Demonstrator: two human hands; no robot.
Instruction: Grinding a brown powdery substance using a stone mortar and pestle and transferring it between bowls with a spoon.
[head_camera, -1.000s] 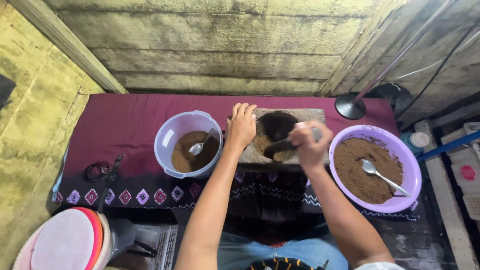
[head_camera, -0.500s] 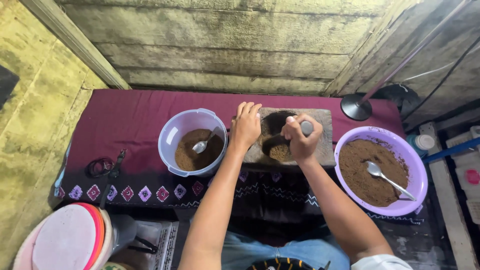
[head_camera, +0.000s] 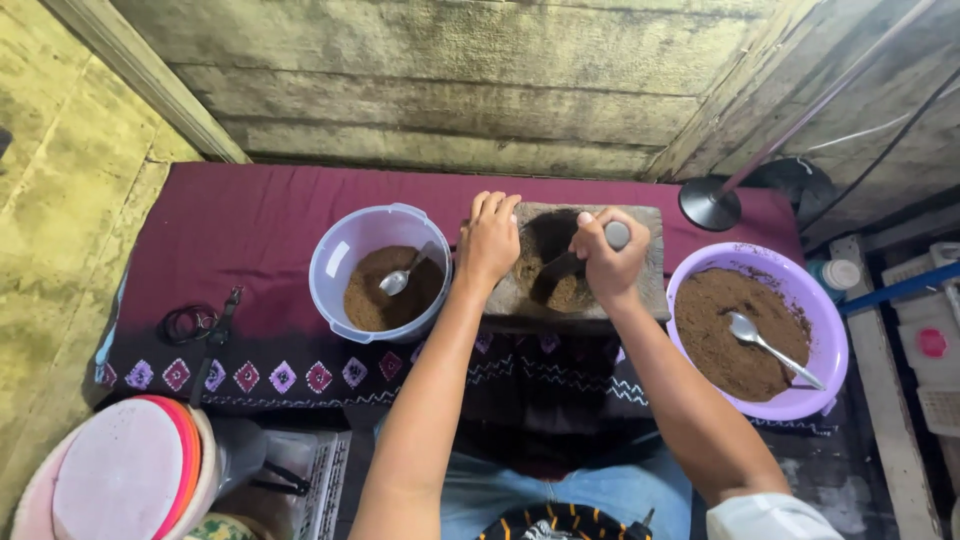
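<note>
The left hand (head_camera: 488, 240) rests flat on the stone slab (head_camera: 655, 268) at the worktop's middle; the right hand (head_camera: 608, 262) is closed around a pestle (head_camera: 617, 235), over brown paste (head_camera: 562, 292) only partly ground.

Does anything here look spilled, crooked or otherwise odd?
Little stands out. Brown powder clings to the inner wall of the purple bowl, above the heap. The spoon there lies across the powder. I see no powder on the maroon cloth.
</note>
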